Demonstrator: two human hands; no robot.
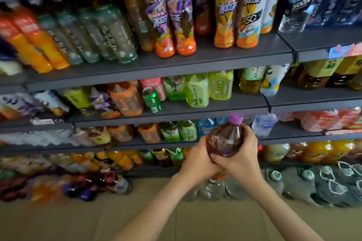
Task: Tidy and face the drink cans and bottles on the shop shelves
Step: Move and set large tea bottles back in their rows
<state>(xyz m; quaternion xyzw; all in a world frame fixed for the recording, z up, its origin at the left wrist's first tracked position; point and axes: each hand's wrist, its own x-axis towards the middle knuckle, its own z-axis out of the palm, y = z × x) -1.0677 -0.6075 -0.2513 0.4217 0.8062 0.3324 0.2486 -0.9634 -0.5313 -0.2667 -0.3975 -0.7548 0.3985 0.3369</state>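
Grey shelving unit point(176, 68), several tiers of mixed drink bottles, stock leaning and jumbled left of the green can point(151, 100), which stands alone among bottles, likely misplaced. Purple-capped tea bottle point(225, 139), brown contents, held clear of the shelves below and right of the can, cap up, probably bound for the two matching purple-capped bottles point(174, 25) one tier above the can. Left hand point(195, 158) and right hand point(242, 154), both below and right of the can, fingers curled tight round the bottle's body, a two-handed hold that would suit turning its label to face outward.
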